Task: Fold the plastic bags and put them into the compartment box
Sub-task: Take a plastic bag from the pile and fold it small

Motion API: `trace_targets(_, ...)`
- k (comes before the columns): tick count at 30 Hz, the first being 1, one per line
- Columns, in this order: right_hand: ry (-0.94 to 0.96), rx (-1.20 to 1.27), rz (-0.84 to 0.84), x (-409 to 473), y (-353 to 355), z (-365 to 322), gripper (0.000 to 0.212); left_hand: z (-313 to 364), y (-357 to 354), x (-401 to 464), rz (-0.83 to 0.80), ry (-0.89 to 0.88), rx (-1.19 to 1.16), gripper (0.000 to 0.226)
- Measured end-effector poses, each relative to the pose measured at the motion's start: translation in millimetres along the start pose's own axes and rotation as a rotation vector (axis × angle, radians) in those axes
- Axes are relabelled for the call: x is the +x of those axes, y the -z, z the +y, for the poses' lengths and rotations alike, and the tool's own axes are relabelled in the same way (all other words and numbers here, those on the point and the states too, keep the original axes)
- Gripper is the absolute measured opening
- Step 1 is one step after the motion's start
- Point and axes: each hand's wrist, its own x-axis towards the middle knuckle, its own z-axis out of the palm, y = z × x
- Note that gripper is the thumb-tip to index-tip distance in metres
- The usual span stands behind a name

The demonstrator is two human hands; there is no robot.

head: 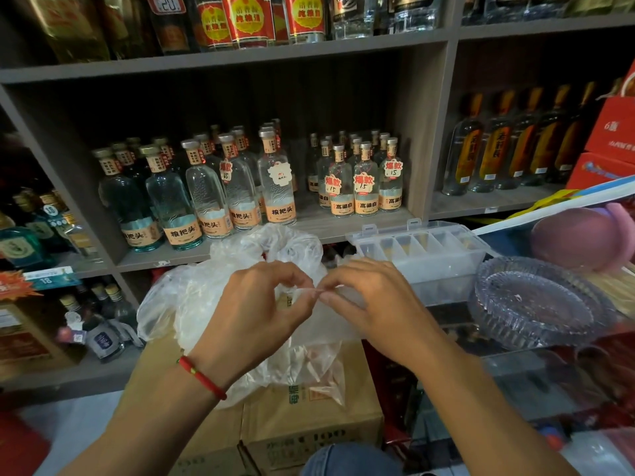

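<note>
My left hand and right hand both pinching thin plastic bag edge. Slippery film may slide free, undoing fold; compartment box waits behind.

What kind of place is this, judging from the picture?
Most likely a small liquor shop: shelves filled with bottles, handwritten price tags hanging on them, and stacked cardboard cartons.

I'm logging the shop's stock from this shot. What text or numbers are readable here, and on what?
"粮把头": labels of the large clear bottles on the middle shelf.
"高粱白": labels of the smaller bottles.
"爆款 15": price tags hung on those bottles.
"20": tag on the top shelf.
"18": blue shelf tag, left.
"6": red carton, right; the rest is blurred.
Cardboard box print: too blurred to read.
</note>
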Motion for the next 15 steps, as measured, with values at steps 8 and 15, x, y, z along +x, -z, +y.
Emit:
trace_targets(8, -0.245, 0.427, 0.089, -12, 17, 22, 0.013, -11, -6, -3, -0.129, 0.202, -0.378, 0.008)
trace_targets(15, -0.22, 0.492, 0.088, -11, 12, 18, 0.01, -4, -10, -3, -0.061, 0.093, -0.293, 0.011)
